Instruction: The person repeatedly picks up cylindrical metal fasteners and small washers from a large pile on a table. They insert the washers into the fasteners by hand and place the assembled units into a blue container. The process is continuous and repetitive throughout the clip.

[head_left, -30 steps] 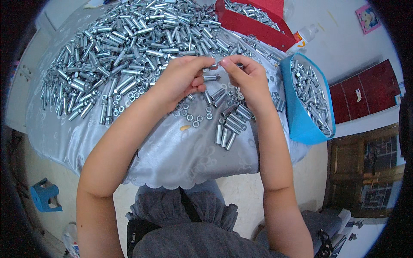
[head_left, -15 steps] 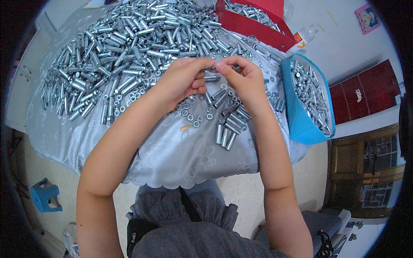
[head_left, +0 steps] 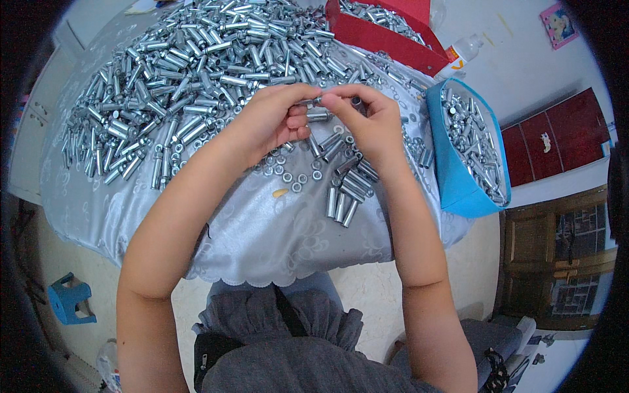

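Over the near side of the pile, my left hand (head_left: 270,121) and my right hand (head_left: 372,124) meet with their fingertips pinched together. Between them is a small metal bolt (head_left: 310,102), mostly covered by the fingers. Whether a nut or washer sits on its end I cannot tell. A big heap of silvery expansion bolts (head_left: 190,72) spreads across the table beyond my hands. Below them lie loose nuts (head_left: 302,178), and a small cluster of metal sleeve anchors (head_left: 347,196) rests beside my right wrist.
A blue fabric bin (head_left: 458,183) full of bolts stands at the right edge of the table. Behind it are a red box (head_left: 386,40) of similar parts and a plastic bottle (head_left: 464,51). A satiny grey cloth (head_left: 262,242) covers the table. A blue stool (head_left: 71,300) stands on the floor at left.
My joined fingertips have shifted slightly left, still pinching the bolt. The fingers of my right hand have turned a little. The view has moved slightly; the pile looks the same.
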Demonstrator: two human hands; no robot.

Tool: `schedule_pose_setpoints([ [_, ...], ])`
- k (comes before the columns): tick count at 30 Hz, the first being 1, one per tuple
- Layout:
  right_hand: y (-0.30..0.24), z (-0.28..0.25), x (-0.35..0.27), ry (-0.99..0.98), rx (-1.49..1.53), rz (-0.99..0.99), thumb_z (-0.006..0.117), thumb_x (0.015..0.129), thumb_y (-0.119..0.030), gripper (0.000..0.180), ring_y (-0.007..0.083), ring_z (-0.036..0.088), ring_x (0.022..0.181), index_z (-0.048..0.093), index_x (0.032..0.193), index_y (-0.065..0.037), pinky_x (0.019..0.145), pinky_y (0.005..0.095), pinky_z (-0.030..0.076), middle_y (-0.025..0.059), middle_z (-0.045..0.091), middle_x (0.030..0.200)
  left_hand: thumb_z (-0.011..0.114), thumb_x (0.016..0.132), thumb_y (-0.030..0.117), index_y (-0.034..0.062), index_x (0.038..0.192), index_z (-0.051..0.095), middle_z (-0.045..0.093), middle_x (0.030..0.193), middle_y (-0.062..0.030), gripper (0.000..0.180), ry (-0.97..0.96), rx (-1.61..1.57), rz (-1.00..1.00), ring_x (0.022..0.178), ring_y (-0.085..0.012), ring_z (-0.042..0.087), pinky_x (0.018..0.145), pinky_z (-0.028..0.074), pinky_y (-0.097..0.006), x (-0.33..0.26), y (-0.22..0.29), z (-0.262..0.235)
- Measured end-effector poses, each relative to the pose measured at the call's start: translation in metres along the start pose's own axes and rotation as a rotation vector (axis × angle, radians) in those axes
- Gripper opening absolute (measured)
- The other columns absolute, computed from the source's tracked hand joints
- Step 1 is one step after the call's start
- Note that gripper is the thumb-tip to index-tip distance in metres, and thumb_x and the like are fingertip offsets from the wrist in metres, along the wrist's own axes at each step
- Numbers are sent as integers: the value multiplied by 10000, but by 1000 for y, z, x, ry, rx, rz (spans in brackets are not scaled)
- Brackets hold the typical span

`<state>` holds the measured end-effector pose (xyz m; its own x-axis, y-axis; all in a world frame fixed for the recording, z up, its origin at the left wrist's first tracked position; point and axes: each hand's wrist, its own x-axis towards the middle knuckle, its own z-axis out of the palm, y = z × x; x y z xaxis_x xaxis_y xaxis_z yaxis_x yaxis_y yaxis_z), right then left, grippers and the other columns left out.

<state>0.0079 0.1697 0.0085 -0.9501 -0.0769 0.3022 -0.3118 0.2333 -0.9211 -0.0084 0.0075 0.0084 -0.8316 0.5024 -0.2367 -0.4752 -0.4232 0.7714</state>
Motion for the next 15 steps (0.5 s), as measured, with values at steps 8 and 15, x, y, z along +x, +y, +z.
schedule_pose_setpoints([
  [8,-4,0,-3,21,-122,-82,705,711,-154,178,44,447,605,673,869,-77,526,189,335,-16,538,686,541,856,235,92,740,485,326,551,74,193,-47,66,19,446,-26,301,467,316,-207,-2,3,-2],
  [15,-15,-14,2,20,132,-58,692,733,-143,181,11,415,570,658,885,-53,502,165,299,-59,505,626,561,842,260,46,810,540,288,530,87,217,-92,160,61,442,-21,293,471,304,-202,-7,4,5],
])
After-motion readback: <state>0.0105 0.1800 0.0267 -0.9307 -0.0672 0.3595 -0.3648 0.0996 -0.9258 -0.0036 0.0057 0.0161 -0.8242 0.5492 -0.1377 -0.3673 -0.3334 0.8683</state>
